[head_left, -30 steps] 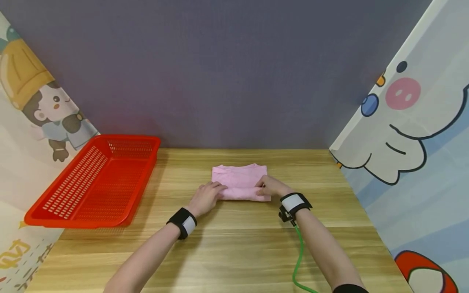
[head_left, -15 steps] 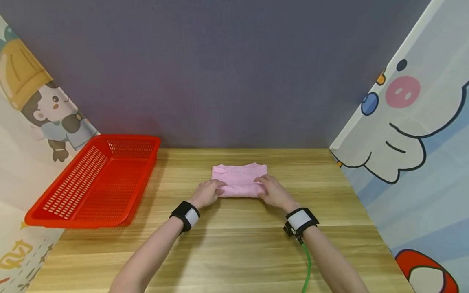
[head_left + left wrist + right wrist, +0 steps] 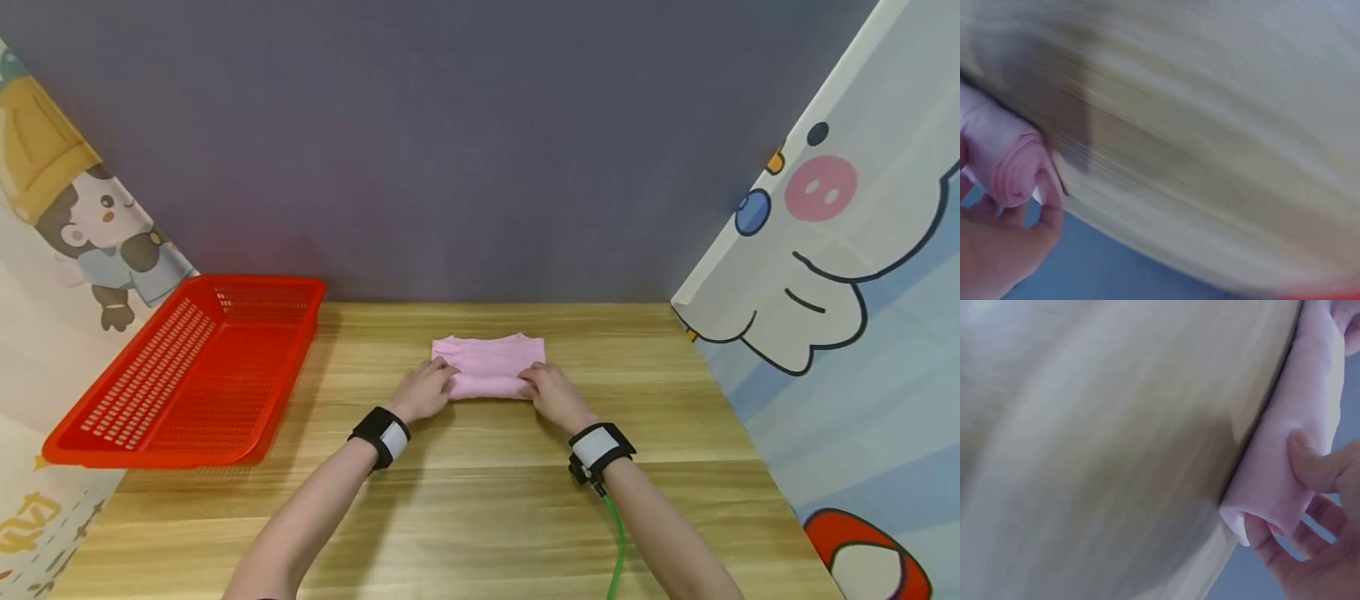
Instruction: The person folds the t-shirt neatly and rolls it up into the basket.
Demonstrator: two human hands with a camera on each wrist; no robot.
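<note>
A pink piece of clothing (image 3: 491, 357) lies on the wooden table, its near part rolled into a thick roll and its far part flat. My left hand (image 3: 423, 392) grips the left end of the roll; layered spirals show at the end of the pink roll (image 3: 1016, 165) in the left wrist view, fingers curled about it. At the opposite end, my right hand (image 3: 558, 398) pinches the roll. In the right wrist view the right thumb (image 3: 1313, 464) presses on its surface while the fingers bend around the open end.
A red plastic basket (image 3: 288, 400) with slotted walls stands at the table's left. A grey panel (image 3: 480, 150) rises behind the table (image 3: 480, 500), and printed cartoon sheets flank both sides. A green cable (image 3: 618, 542) trails from the right wristband.
The roll's near edge has moved away from me, leaving less flat cloth beyond it. My right hand has shifted from over the fold to the roll's right end; the left stays near its end.
</note>
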